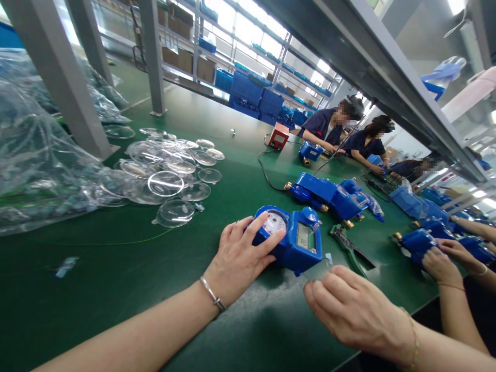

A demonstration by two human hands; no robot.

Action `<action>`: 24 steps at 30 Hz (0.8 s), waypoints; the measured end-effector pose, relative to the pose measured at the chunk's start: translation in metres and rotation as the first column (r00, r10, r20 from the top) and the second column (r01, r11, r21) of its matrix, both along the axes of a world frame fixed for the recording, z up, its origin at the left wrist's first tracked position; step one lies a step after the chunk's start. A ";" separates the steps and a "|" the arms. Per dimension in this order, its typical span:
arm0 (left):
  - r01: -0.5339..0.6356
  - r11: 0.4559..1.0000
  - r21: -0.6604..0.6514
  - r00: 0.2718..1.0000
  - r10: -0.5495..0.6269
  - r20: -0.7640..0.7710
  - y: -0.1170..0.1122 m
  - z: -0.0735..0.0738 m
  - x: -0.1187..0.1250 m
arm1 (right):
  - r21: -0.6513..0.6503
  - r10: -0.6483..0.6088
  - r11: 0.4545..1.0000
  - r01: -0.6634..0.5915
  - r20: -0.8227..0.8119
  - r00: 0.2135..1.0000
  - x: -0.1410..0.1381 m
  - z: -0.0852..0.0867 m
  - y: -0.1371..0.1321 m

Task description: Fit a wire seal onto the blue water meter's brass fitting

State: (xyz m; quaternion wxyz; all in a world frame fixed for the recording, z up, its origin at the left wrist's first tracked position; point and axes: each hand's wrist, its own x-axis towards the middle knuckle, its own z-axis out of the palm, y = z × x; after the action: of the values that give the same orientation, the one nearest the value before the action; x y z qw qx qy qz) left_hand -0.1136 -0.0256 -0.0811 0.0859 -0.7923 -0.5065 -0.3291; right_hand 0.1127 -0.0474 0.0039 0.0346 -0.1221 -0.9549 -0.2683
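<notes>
A blue water meter [300,262] with a round dial and a rectangular display sits on the green table. My left hand [242,258] grips it from the left, fingers spread across the dial. Just right of the meter, my right hand [354,310] is closed, thumb and forefinger pinched on a thin wire [306,277] that runs to the meter's lower corner. A small pale-blue plastic seal tag [329,259] shows above the right fingertips. Beyond this hand lie green-handled pliers [351,250].
Clear round covers [170,213] are heaped at left beside a plastic bag [42,150]. Another seal tag [66,267] lies near the left edge. More blue meters [315,187] and a red box [279,136] stand behind. A co-worker's hands [442,263] work at right; metal posts [153,62] rise at the back.
</notes>
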 end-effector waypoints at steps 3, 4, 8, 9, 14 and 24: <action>0.001 1.000 -0.006 1.000 -0.001 0.001 0.000 0.001 0.000 | -0.018 -0.005 1.000 0.006 0.045 0.999 -0.001 0.001 0.000; 0.000 1.000 -0.006 1.000 0.000 0.002 0.000 0.001 0.000 | -0.021 -0.006 1.000 0.007 0.056 0.998 -0.001 0.001 0.000; -0.002 1.000 -0.003 1.000 0.002 0.007 -0.001 0.002 0.000 | -0.031 0.005 1.000 -0.002 0.091 0.996 -0.001 0.003 -0.001; -0.002 1.000 -0.004 1.000 0.002 0.008 -0.001 0.002 0.000 | -0.032 0.005 0.999 -0.002 0.102 0.995 -0.001 0.004 -0.001; -0.001 1.000 -0.011 1.000 0.001 0.008 -0.001 0.002 0.001 | -0.042 0.000 0.999 0.005 0.128 0.992 -0.003 0.004 -0.002; -0.005 1.000 -0.026 1.000 0.005 0.006 -0.002 0.001 0.001 | -0.057 -0.002 0.998 0.009 0.111 0.994 -0.005 0.003 -0.004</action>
State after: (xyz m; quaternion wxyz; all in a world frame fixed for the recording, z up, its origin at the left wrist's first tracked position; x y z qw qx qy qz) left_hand -0.1125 -0.0276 -0.0802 0.0748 -0.7911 -0.5131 -0.3245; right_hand 0.1078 -0.0513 0.0071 -0.0225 -0.1107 -0.9624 -0.2469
